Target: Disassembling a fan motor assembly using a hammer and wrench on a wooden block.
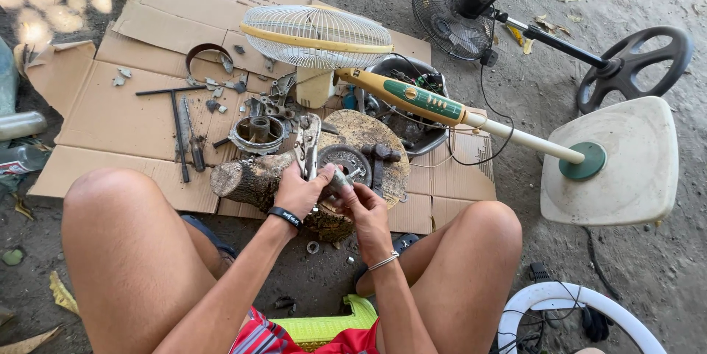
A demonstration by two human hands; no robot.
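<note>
My left hand [297,192] grips the handles of a pair of locking pliers [307,144], whose jaws point away from me. My right hand [362,203] holds a small grey metal part [339,181] right beside the pliers, over a wooden stump [372,137]. A round metal motor part [345,159] and a hammer [378,159] lie on the stump top. My bare knees flank both hands.
A white and green pedestal fan [412,96] lies across flattened cardboard [147,104], its cage [317,34] beside a log [247,177]. A motor housing [258,133], a T-wrench [177,126], a black fan [471,15], a white base [626,163] and a bowl of parts [409,100] lie around.
</note>
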